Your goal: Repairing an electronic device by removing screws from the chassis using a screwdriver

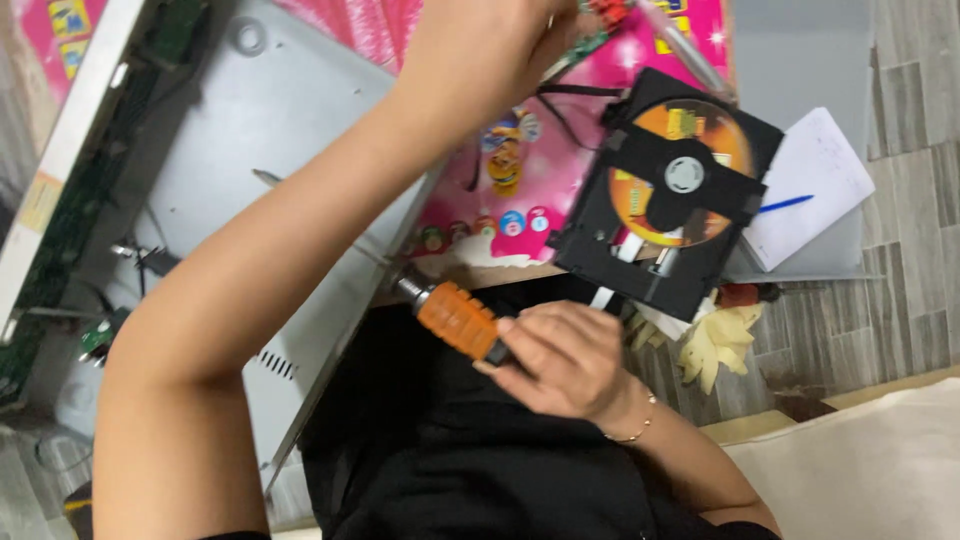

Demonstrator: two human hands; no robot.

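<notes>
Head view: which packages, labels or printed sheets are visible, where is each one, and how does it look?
Pink printed sheet: under the disc drive, top centre; bright pink with small cartoon figures and round badges.
Disc label: on the disc in the black drive, upper right; round, orange and yellow.
White paper: right of the drive; plain, with a blue pen on it.
Yellowish sticker: far left edge; small rectangle.

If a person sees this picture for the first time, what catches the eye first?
Probably the orange-handled screwdriver, held by the right hand at the centre. Next comes the black disc drive with an orange disc, upper right on a pink sheet. The left hand reaches to the top edge.
</notes>
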